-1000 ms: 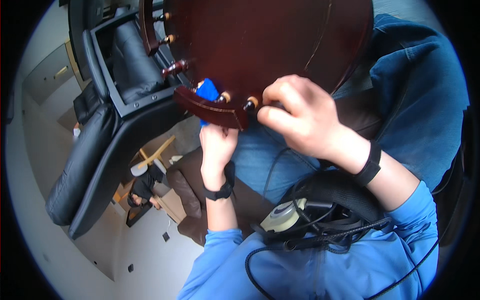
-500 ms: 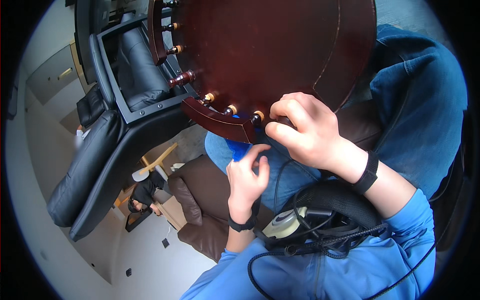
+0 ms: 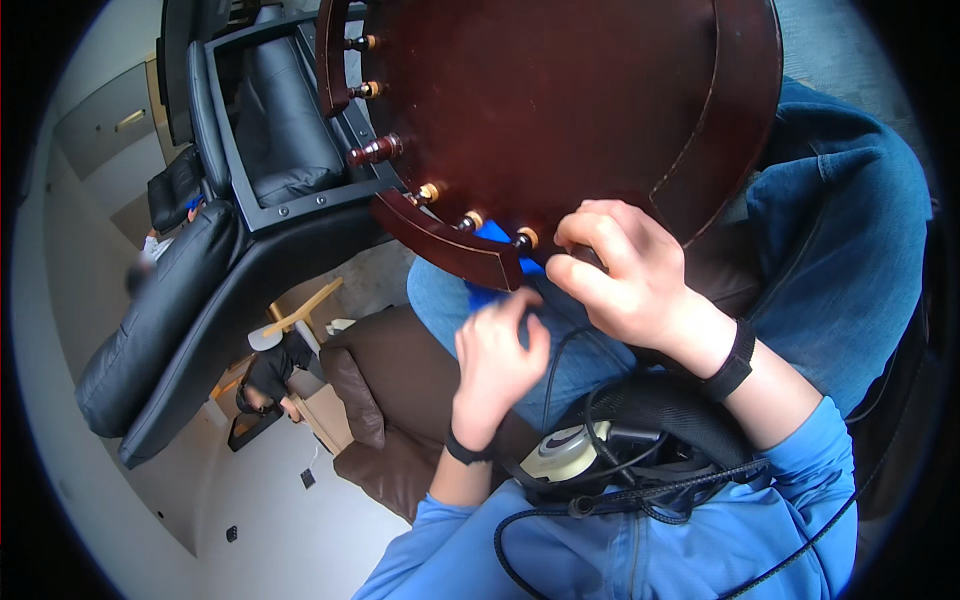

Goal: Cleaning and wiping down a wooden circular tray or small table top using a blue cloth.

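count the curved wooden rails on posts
2: the upper rail at the board's left, cut off at the picture's top, and the lower rail above the left hand. More may be out of view.

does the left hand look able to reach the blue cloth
Likely yes: below the rail, the cloth shows beside the left hand with nothing seen between them, though the rail hides part of it.

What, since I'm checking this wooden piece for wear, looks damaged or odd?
A pale, uneven line on the right side of the dark red round panel breaks its dark finish; whether crack, wear or seam, I can't tell. Nothing looks spilled.
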Tool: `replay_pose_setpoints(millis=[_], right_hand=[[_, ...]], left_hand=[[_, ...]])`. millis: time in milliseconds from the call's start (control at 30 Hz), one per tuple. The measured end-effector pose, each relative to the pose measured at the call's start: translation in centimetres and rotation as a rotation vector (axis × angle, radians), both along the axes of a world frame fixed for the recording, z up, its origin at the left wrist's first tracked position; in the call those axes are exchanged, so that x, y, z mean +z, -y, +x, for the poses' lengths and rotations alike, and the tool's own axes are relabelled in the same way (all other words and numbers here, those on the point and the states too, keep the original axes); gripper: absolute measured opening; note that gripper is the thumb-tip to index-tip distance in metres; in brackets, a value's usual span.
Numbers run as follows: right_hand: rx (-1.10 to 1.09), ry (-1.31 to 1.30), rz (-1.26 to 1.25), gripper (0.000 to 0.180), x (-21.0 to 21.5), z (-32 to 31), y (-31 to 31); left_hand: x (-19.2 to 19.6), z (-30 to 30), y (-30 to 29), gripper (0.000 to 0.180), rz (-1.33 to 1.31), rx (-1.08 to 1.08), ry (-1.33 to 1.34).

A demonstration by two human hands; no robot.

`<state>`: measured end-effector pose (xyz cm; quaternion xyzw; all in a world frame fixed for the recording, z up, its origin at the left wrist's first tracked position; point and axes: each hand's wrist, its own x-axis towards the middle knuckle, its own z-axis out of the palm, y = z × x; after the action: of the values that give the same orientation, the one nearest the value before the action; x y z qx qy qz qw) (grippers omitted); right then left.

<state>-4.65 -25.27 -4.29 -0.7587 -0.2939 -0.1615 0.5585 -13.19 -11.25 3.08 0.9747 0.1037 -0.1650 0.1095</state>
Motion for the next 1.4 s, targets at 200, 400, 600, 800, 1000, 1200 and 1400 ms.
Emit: replay_pose_setpoints(millis=[200,400,600,800,1000,1200,1400], right_hand=[[-0.065,0.045,0.037,0.021,-0.3,0.2,-0.6],[-0.080,-0.005,0.045,0.021,0.1,0.1,-0.5],[-0.060,0.005,0.053,0.023,-0.3,0.1,-0.1],[-0.012,-0.074,0.017,0.020,0.3,-0.1,0.1],[-0.020,0.032,0.019,0.020,-0.4,-0.2,-0.5],[-0.019,-0.024,0.025,0.020,0.2,-0.1,-0.1],[0.010,0.008,0.062,0.019,-0.3,0.1,-0.3]], left_hand=[[-1.3,0.6,1.9,0.021,0.142,-0.030,0.080],[-2.5,2.2,3.7,0.035,0.148,0.053,-0.096],[-0.2,0.5,0.7,0.021,-0.014,-0.201,-0.050],[-0.2,2.8,-2.8,0.013,0.048,-0.427,0.000],[1.1,1.4,-3.8,0.014,0.058,-0.460,-0.182],[0.9,3.6,-5.1,0.014,-0.019,-0.544,-0.093],[0.5,0.8,-3.2,0.012,0.069,-0.381,-0.182]])
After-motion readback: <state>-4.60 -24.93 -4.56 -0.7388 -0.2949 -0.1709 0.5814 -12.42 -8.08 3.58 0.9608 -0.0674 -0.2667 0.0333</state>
